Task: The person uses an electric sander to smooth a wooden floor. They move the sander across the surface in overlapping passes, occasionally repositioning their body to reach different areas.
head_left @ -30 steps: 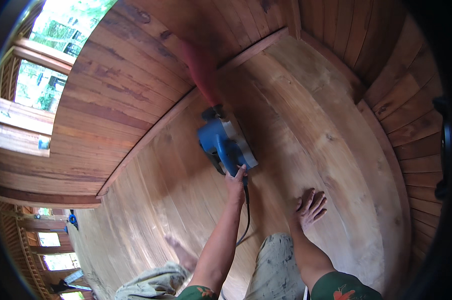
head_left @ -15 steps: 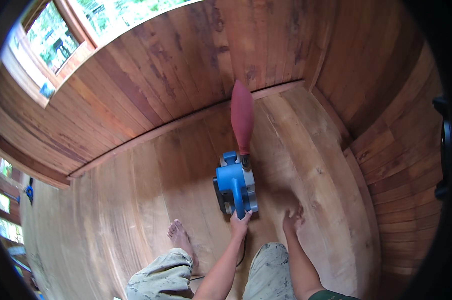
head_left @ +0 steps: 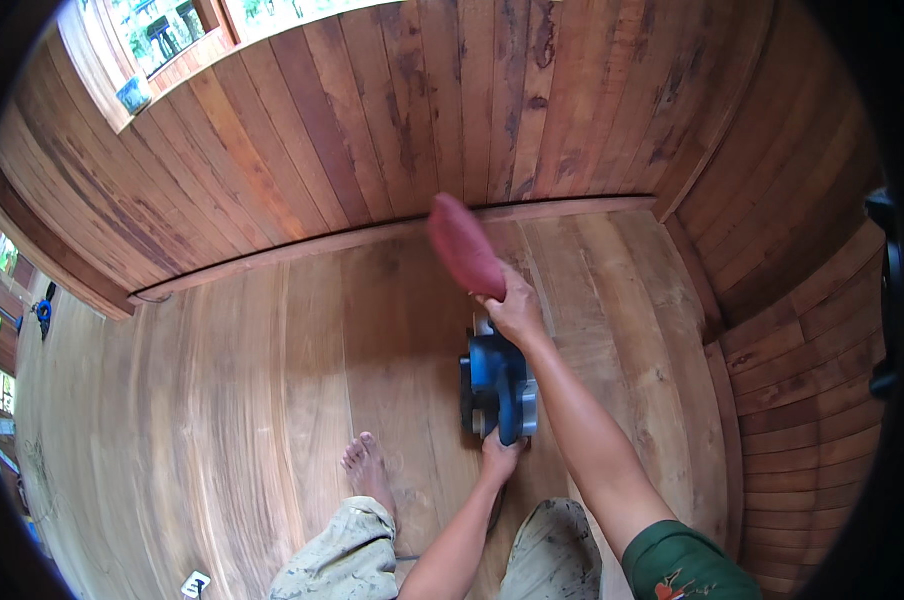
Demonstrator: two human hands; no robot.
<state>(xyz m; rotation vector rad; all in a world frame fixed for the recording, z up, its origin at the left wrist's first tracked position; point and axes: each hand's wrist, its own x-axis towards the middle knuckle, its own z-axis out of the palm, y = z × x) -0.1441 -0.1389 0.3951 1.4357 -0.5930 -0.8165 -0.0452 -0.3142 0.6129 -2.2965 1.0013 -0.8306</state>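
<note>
Head view looks steeply down on a wooden plank floor point(head_left: 272, 400) inside a timber-clad room. A blue belt sander point(head_left: 497, 385) sits flat on the floor boards, near the skirting board point(head_left: 392, 238) at the foot of the far plank wall point(head_left: 422, 110) and just ahead of the person's knees. Its body runs roughly lengthwise away from the person.

Left hand point(head_left: 499, 462) is at the near end of the sander, fingers closed around the rear handle; the forearm rises to it from the lower edge of the frame. Right hand point(head_left: 515, 312) is at the far end of the machine, closed around the neck of a dark red dust bag point(head_left: 465, 246). The bag stands up and away from the sander, tilted toward the wall, and is clear of the floor. The right arm crosses over the right side of the sander, and a green sleeve point(head_left: 677, 560) shows at its upper end.

A bare foot point(head_left: 369, 468) rests on the floor just left of the sander, apart from it. Light, dusty trousers point(head_left: 347, 560) cover both legs at the lower edge.

A window point(head_left: 172, 35) with a wooden sill shows at the upper left of the wall. A small blue item point(head_left: 44, 312) lies at the far left, too small to identify. A small white object point(head_left: 194, 583) lies on the floor near the lower left edge, well apart from the sander.
</note>
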